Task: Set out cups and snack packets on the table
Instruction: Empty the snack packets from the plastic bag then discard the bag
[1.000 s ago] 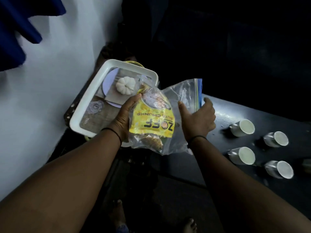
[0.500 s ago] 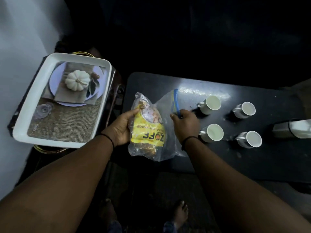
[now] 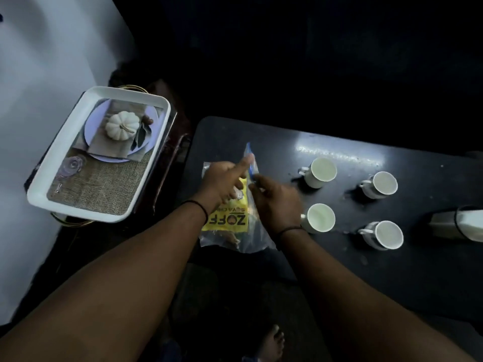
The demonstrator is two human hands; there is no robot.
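Note:
A clear zip bag (image 3: 251, 237) holding a yellow snack packet (image 3: 226, 222) rests on the left end of the black table (image 3: 407, 283). My left hand (image 3: 222, 182) lies on top of the bag, its forefinger stretched toward the blue zip strip (image 3: 249, 163). My right hand (image 3: 277, 202) pinches the bag's top edge just right of that strip. Several white cups stand in two rows to the right, the nearest (image 3: 321, 218) touching my right wrist, another (image 3: 322, 171) behind it.
A white tray (image 3: 75, 205) printed with a pumpkin picture sits on a stand left of the table. A metal flask (image 3: 457, 222) lies at the table's right edge. My bare feet (image 3: 273, 343) show on the dark floor below.
The bag has come down from mid-air onto the table's left end. My left hand shifted from the bag's side to its top, and my right hand stays at the zip edge.

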